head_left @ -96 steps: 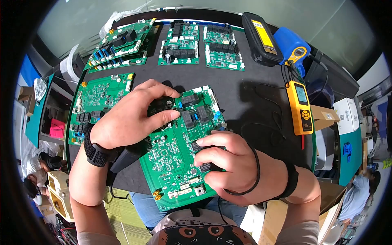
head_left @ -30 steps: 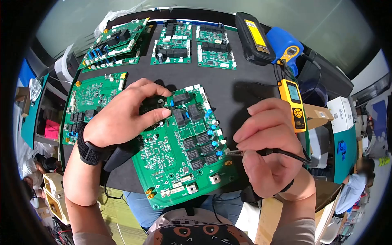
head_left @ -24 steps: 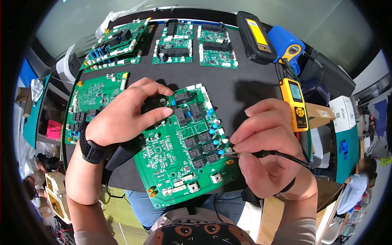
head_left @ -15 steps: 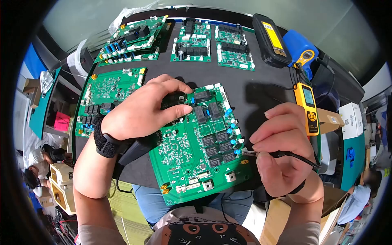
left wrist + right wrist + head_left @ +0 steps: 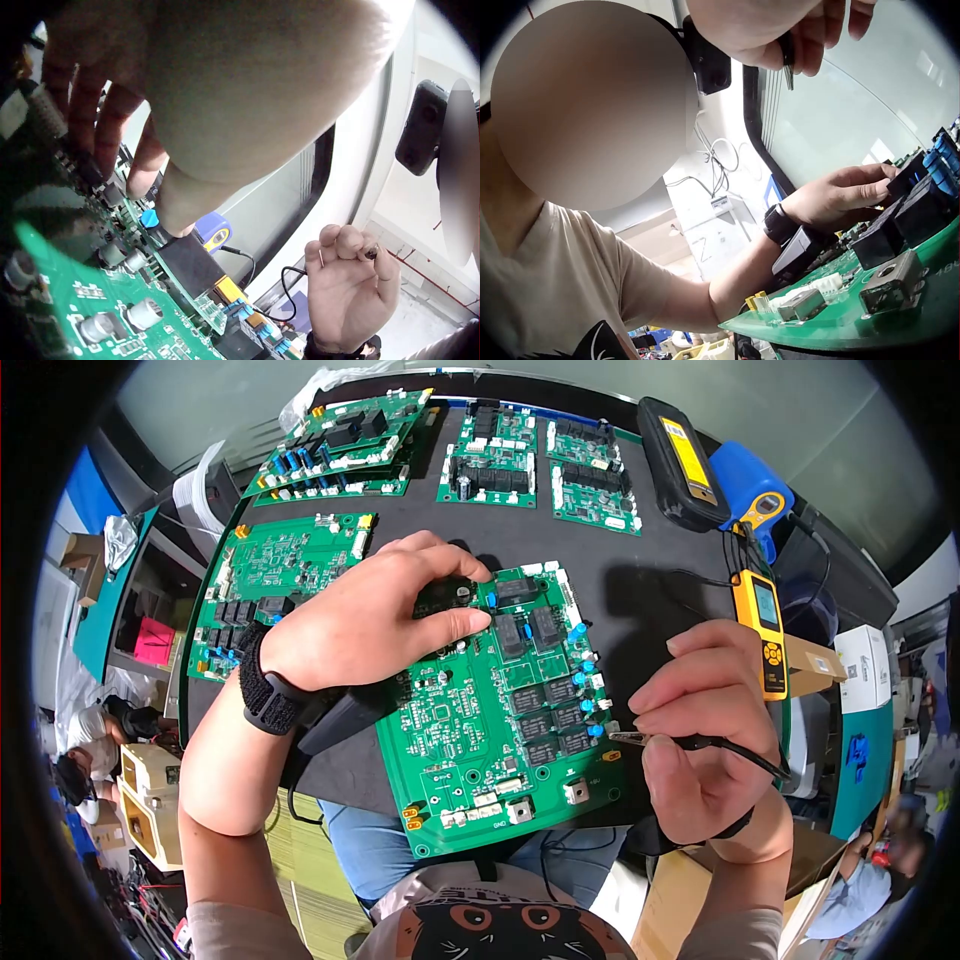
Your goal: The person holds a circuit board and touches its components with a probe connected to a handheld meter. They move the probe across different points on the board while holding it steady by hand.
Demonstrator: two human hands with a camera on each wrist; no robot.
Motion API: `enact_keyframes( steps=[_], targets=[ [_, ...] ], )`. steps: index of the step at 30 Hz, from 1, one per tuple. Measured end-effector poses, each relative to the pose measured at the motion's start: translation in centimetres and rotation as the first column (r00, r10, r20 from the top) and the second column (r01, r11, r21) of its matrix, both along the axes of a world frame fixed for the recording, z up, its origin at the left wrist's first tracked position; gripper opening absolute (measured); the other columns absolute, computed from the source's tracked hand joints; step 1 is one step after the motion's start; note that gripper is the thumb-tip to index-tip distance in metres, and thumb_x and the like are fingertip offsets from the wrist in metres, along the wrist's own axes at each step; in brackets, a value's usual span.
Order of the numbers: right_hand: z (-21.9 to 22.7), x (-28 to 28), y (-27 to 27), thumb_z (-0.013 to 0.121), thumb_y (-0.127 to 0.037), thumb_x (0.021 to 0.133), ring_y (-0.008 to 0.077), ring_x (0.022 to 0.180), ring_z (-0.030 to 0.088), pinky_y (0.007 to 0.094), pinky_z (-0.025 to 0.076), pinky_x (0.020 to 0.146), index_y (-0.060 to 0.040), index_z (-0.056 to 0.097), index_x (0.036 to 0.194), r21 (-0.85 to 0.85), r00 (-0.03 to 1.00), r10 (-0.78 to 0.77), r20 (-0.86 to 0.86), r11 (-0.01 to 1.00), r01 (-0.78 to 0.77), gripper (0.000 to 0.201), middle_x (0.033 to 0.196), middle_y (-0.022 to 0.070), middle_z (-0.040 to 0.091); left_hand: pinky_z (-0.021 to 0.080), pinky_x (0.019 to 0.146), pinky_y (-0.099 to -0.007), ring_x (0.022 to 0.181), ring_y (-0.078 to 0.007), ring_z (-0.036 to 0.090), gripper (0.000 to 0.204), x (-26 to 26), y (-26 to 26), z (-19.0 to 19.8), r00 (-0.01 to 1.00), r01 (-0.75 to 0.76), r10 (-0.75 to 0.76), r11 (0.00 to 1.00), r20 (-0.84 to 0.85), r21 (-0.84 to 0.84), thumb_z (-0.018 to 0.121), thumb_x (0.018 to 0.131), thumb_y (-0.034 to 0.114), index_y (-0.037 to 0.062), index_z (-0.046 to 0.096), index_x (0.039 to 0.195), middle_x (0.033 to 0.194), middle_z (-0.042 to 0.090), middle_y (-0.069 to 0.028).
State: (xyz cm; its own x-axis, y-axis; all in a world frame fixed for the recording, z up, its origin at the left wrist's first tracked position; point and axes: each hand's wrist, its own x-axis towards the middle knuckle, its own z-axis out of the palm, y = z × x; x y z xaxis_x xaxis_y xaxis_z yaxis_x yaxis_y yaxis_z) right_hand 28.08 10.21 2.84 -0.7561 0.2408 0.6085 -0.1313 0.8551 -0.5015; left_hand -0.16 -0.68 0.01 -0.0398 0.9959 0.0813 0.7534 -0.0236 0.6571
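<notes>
A large green circuit board (image 5: pixel 465 745) with black relays and blue capacitors lies on the black mat in the head view. My left hand (image 5: pixel 375 610) grips it at the upper left, thumb on its face and index finger at the far edge; the other fingers are hidden there. In the left wrist view, the left hand's fingers (image 5: pixel 146 169) reach down among the components. My right hand (image 5: pixel 710 725) pinches a small alligator clip (image 5: pixel 632 739) with a black cable (image 5: pixel 745 753). The clip's metal tip is right at the board's right edge, beside the lowest blue capacitor.
Another green board (image 5: pixel 290 560) lies at left, below a stack of boards (image 5: pixel 345 460). Several smaller boards (image 5: pixel 490 485) sit at the back. A yellow handheld meter (image 5: pixel 767 630) with leads, a blue device (image 5: pixel 740 470) and a black case (image 5: pixel 683 465) stand at right.
Since the oldest frame my right hand has left the relays and moved to the board's right edge, pinching the clip. Over the last second the head view shifts; hands and board keep their places.
</notes>
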Motion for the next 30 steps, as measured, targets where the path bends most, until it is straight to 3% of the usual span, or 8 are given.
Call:
enact_keyframes(
  steps=[30],
  targets=[
    [-0.17, -0.09, 0.01, 0.079, -0.001, 0.078, 0.0308, 0.101, 0.062, 0.0402, 0.048, 0.093, -0.0087, 0.071, 0.1, 0.007, 1.0, 0.026, 0.015, 1.0, -0.026, 0.024, 0.103, 0.0047, 0.073, 0.051, 0.096, -0.0368, 0.112, -0.0283, 0.064, 0.039, -0.06, 0.03, -0.08, 0.999, 0.017, -0.016, 1.0, -0.032, 0.021, 0.078, 0.097, 0.023, 0.0036, 0.067, 0.128, 0.118, 0.065, -0.0135]
  ],
)
